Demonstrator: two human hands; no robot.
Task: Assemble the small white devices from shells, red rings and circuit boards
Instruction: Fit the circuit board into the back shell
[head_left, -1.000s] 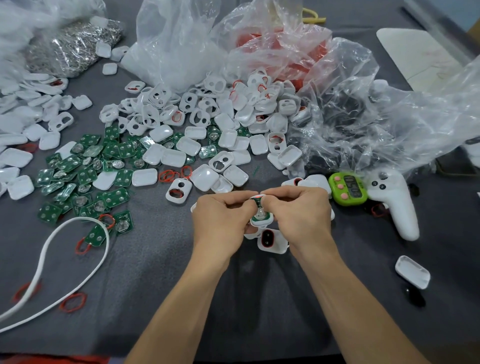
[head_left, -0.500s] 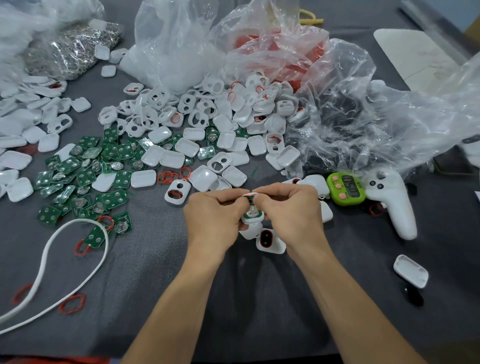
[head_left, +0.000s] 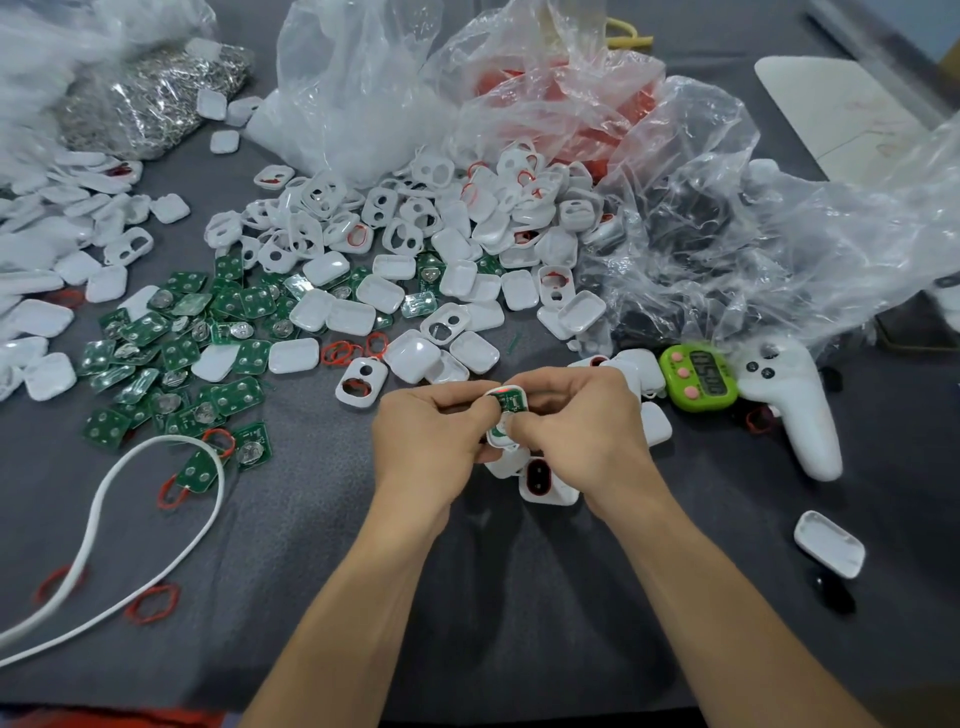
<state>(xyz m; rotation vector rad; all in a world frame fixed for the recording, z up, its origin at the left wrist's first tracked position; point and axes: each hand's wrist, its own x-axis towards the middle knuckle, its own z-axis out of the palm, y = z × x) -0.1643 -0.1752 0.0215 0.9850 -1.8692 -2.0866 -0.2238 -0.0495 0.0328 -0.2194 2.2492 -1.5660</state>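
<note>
Between both hands sits a small white shell with a green circuit board in it, a red ring showing at its top edge. My left hand pinches its left side and my right hand pinches its right side, thumb pressing on the board. Just below the hands lies a white shell with a red ring in its opening. A heap of white shells spreads behind, green circuit boards lie at the left, and loose red rings sit between them.
Clear plastic bags crowd the back and right. A green timer and a white controller lie right of the hands. A white cable loops at the left, a single white shell at the right.
My right thumb has slid onto the middle of the board, covering its metal dome. Both hands keep their hold on the shell.
</note>
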